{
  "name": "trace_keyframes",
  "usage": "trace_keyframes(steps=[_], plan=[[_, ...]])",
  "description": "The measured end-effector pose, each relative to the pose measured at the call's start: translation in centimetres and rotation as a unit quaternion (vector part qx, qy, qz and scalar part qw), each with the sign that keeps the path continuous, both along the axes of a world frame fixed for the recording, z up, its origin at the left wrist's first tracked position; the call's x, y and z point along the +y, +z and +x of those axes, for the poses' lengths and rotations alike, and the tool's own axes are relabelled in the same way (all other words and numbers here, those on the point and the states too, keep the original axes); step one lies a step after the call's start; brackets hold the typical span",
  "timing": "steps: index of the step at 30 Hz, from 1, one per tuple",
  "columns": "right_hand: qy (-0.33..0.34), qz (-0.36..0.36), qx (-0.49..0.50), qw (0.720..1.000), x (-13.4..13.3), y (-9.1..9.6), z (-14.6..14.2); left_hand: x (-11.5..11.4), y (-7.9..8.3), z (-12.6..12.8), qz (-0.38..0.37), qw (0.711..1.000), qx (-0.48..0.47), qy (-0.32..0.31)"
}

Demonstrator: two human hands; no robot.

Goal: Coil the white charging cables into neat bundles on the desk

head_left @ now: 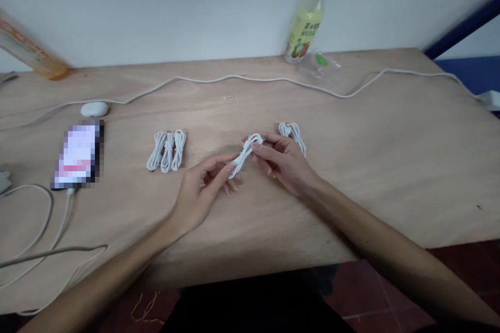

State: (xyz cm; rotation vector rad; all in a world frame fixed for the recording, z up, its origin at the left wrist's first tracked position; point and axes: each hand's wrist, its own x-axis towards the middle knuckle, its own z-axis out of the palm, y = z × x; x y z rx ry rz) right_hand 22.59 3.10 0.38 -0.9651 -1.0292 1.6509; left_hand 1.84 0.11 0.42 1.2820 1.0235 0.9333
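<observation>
Both my hands hold one folded white cable bundle [245, 153] just above the middle of the wooden table [351, 177]. My left hand [203, 190] pinches its lower end with fingers curled. My right hand [283, 161] grips its upper loop, fingers closed round it. Another coiled white cable [292, 132] lies on the table just behind my right hand. To the left of my left hand, a group of three coiled white cables [167, 151] lies side by side.
A phone [78, 155] lies at the left with a charging cord [35, 234] looping toward the front edge. A white mouse-like object [94, 109] sits behind it. A long white cord [250, 79] runs across the back. A yellow-labelled bottle [305, 23] stands by the wall.
</observation>
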Motion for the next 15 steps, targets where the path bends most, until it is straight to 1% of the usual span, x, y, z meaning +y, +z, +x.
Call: trace_keyframes(steps=[4, 9, 15], plan=[[-0.005, -0.012, -0.021, 1.000, 0.12, -0.22, 0.14, 0.19, -0.13, 0.26, -0.047, 0.998, -0.035, -0.011], [-0.034, -0.001, -0.061, 0.998, 0.36, -0.50, -0.04, 0.16, 0.19, 0.22, -0.058, 0.998, -0.022, -0.025], [-0.036, 0.054, -0.084, 0.994, 0.23, -0.73, -0.22, -0.18, 0.35, 0.41, -0.054, 0.999, -0.008, -0.002]])
